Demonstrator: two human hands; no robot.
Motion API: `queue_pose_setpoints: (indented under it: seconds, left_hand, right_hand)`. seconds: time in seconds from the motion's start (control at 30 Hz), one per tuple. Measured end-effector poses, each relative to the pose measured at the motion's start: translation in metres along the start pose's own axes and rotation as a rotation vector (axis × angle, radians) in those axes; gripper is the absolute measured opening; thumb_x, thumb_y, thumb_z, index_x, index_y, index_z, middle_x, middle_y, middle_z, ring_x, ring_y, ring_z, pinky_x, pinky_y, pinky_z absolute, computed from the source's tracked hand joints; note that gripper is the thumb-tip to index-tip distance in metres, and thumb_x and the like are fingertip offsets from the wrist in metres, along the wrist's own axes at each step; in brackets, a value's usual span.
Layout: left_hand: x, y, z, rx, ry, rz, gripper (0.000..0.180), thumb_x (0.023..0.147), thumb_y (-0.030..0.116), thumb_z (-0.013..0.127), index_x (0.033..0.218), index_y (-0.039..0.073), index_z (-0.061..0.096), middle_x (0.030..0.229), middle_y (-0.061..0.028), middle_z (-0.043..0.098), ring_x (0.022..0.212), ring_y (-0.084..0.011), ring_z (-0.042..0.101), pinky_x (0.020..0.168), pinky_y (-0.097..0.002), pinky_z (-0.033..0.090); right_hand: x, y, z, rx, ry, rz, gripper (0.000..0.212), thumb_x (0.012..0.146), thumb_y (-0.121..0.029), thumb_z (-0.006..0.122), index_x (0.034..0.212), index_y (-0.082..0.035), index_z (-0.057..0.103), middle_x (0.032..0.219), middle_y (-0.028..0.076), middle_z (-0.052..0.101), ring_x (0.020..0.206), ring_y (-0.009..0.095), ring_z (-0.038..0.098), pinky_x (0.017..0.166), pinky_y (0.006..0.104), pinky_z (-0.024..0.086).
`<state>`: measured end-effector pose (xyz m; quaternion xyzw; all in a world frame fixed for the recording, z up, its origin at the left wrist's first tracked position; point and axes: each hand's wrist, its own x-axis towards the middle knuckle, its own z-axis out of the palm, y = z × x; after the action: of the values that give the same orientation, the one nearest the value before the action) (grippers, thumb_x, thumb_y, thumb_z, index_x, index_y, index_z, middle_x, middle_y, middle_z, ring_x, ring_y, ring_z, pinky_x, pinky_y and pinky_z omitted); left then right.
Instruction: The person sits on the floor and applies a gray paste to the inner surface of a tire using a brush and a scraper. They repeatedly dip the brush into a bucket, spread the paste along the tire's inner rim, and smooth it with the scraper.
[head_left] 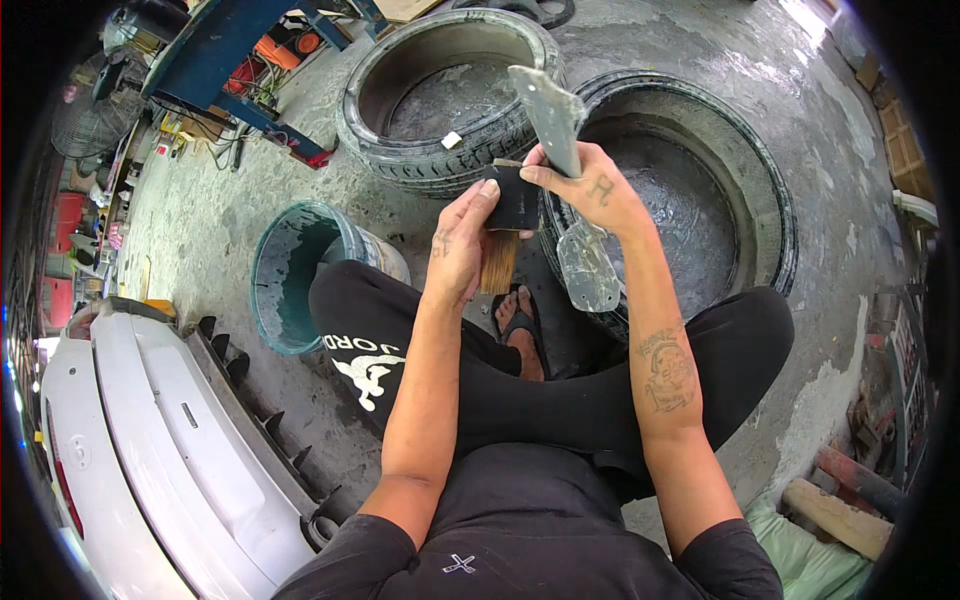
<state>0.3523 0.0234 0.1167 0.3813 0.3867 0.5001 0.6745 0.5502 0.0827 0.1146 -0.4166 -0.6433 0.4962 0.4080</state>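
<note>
My left hand (462, 235) is closed on a wide paintbrush (498, 265). Its brown bristles point down toward my foot, and a flat black square piece (514, 203) covers its middle. With thumb and fingers closed, my right hand (598, 192) pinches the upper edge of that black piece. The same hand grips a flat grey piece with small holes (552, 118), which sticks up past the fingers. Below the hand hangs a rounded, smeared plate with holes (588, 268); whether it belongs to the grey piece I cannot tell.
Two tyres (440, 172) lie flat ahead, the right tyre (768, 190) close to my knee. A small white block (451, 140) rests on the left one. Beside my left knee stands a green-stained bucket (268, 285). A white car bumper (150, 420) fills the lower left; blue metal stand (200, 60) behind.
</note>
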Motion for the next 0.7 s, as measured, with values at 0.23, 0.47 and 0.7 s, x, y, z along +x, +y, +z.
queue_pose_setpoints:
  seconds: [0.23,0.47,0.7]
  left_hand:
    - [-0.002,-0.004,0.001,-0.168,0.002,0.027,0.039,0.109,0.031,0.053,0.128,-0.002,0.062,0.105,-0.0088,0.070,0.090,-0.0158,0.069,0.076,-0.0344,0.062]
    - [-0.002,-0.004,0.007,-0.213,0.085,-0.012,0.042,0.109,0.037,0.052,0.125,0.000,0.063,0.109,-0.0113,0.072,0.091,-0.0207,0.071,0.076,-0.0394,0.063]
    - [0.001,-0.003,-0.002,-0.226,0.118,-0.077,0.033,0.107,0.027,0.052,0.124,0.000,0.063,0.106,-0.0129,0.072,0.092,-0.0216,0.071,0.078,-0.0383,0.062]
  right_hand:
    - [0.000,-0.006,0.006,0.066,0.025,-0.039,0.025,0.092,-0.024,0.079,0.102,-0.002,0.072,0.088,0.002,0.068,0.089,0.011,0.061,0.084,0.0302,0.050]
    - [0.002,-0.005,0.011,0.018,0.101,-0.013,0.023,0.096,-0.021,0.075,0.109,-0.003,0.074,0.096,0.005,0.073,0.094,0.014,0.064,0.090,0.0323,0.050]
    - [0.001,-0.007,-0.003,0.026,0.197,-0.089,0.022,0.096,-0.022,0.074,0.107,-0.003,0.075,0.098,0.005,0.073,0.096,0.014,0.065,0.091,0.0322,0.051]
